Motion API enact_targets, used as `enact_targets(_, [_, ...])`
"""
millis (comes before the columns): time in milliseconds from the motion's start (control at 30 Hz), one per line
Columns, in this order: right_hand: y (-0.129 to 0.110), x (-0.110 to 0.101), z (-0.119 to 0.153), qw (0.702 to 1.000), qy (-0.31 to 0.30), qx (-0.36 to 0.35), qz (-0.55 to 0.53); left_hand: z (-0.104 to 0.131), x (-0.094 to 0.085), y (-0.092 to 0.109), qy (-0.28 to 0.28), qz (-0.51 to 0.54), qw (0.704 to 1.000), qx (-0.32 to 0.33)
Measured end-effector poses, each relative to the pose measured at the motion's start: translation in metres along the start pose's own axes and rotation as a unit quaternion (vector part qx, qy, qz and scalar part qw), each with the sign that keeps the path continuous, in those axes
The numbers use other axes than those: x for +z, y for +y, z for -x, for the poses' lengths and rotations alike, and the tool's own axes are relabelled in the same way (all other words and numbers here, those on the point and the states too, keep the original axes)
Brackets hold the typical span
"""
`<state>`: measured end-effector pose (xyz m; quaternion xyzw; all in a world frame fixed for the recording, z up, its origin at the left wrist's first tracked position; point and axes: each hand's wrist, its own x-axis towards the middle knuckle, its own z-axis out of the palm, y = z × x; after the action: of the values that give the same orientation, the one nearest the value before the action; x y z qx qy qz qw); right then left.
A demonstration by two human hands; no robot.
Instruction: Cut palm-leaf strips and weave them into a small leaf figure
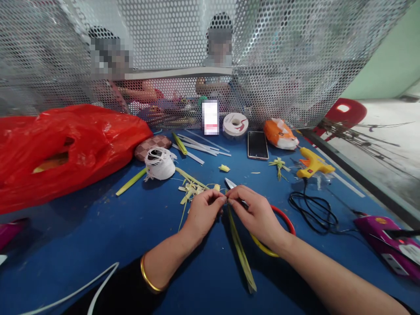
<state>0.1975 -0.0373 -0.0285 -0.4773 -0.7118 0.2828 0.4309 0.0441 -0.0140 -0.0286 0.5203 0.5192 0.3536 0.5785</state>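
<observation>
Near the middle of the blue table, my left hand (206, 208) and my right hand (251, 208) meet fingertip to fingertip, both in a pinch. Between them is the top end of a long green leaf strip (240, 249), which trails down toward me, folded lengthwise. Scissors lie beneath my right hand; their blade tip (230, 183) and red and yellow handle loops (285, 217) stick out either side. Pale leaf scraps (190, 191) lie just beyond my left hand. A small leaf figure (279, 167) and a folded leaf piece (224, 168) sit farther back.
A red plastic bag (108, 127) covers the left. White string roll (160, 164), ribbon spool (235, 124), dark phone (257, 145) and tissue pack (281, 133) stand toward the perforated screen (278, 52). At right are a yellow glue gun (313, 162), its cable and a purple power strip (387, 245). People sit behind the screen.
</observation>
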Motion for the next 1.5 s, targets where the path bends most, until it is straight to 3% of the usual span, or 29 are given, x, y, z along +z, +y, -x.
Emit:
enact_targets(333, [-0.004,0.001,0.002,0.999,-0.028,0.028,0.017,0.003,0.000,0.007,-0.025,0.012,0.996,-0.085])
enact_targets(567, [-0.003,0.000,0.003,0.999,-0.021,0.025,0.010,0.003,0.001,0.005,-0.021,0.008,0.995,-0.093])
enact_targets(833, [-0.003,0.001,0.003,0.998,-0.022,0.062,0.009,0.000,-0.001,0.000,0.051,-0.053,0.997,0.037])
enact_targets(1000, [-0.003,0.001,0.002,0.998,-0.025,0.062,0.017,-0.002,-0.002,-0.002,0.068,-0.120,0.987,0.087])
enact_targets(1200, [-0.003,0.000,0.002,0.998,-0.021,0.021,0.052,0.001,-0.005,-0.001,0.064,-0.271,0.942,0.186])
enact_targets(1300, [-0.003,0.000,0.003,0.996,-0.032,0.009,0.084,0.001,-0.005,-0.001,0.050,-0.278,0.944,0.172])
enact_targets(1500, [-0.002,0.000,0.003,0.993,-0.052,0.027,0.105,-0.003,-0.004,-0.003,0.045,-0.192,0.968,0.156])
